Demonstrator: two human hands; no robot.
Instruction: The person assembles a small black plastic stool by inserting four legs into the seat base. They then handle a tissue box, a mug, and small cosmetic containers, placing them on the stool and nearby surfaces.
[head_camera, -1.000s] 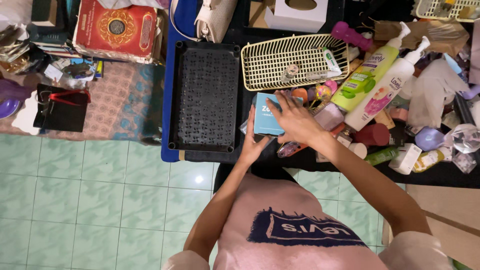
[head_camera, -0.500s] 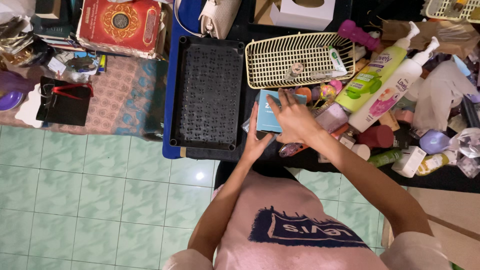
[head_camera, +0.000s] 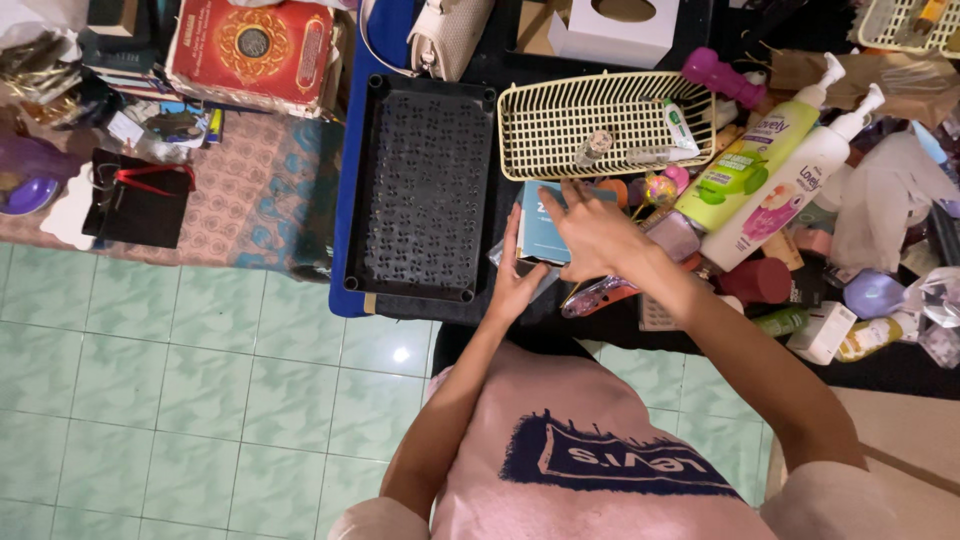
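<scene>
Blue box (head_camera: 541, 222) stands upright between both hands, long axis vertical.

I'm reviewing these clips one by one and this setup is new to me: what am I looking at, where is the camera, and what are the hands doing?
There is no machine here: a person wears a camera on the head, looking straight down at their own two bare hands. The left hand and right hand both rest on a flat blue packet on a cluttered dark surface. Beside it lie an empty black perforated tray and a cream wire basket holding a few small items. To the right are two pump bottles among many small toiletries.
</scene>
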